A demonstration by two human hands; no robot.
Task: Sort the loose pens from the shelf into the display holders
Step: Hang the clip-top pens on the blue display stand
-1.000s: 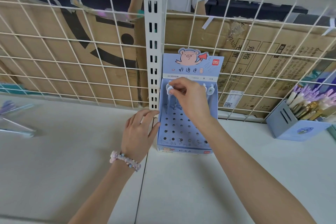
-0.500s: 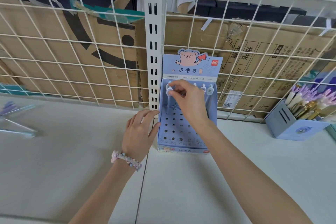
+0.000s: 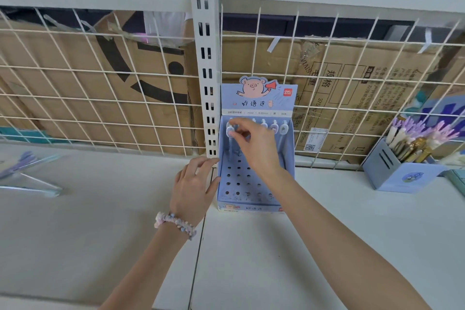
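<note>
One blue display holder (image 3: 254, 184) is sitting on the white shelf (image 3: 327, 221), right against the wire grid (image 3: 100, 83). It has a pig picture on its top card and many round holes in its floor. Four pens (image 3: 274, 126) with round white tops are standing in the back row to the right of the hand, and one more pen (image 3: 230, 133) is standing at the back left corner.

The right hand (image 3: 254, 143) is reaching in over the holder from the lower right. Its thumb and first finger are pinching the round top of that left pen, and the other fingers are curling loosely.

The left hand (image 3: 193, 189) is lying beside the holder, with its fingers straight and a little apart, touching the holder's left wall. One beaded bracelet (image 3: 176, 224) is sitting on that wrist.

A second grey-blue holder (image 3: 400, 173) is standing far to the right, stuffed with many purple and gold pens; they are too crowded to count. A few blurry purple pens (image 3: 22, 161) are lying loose at the far left on a clear stand.
</note>
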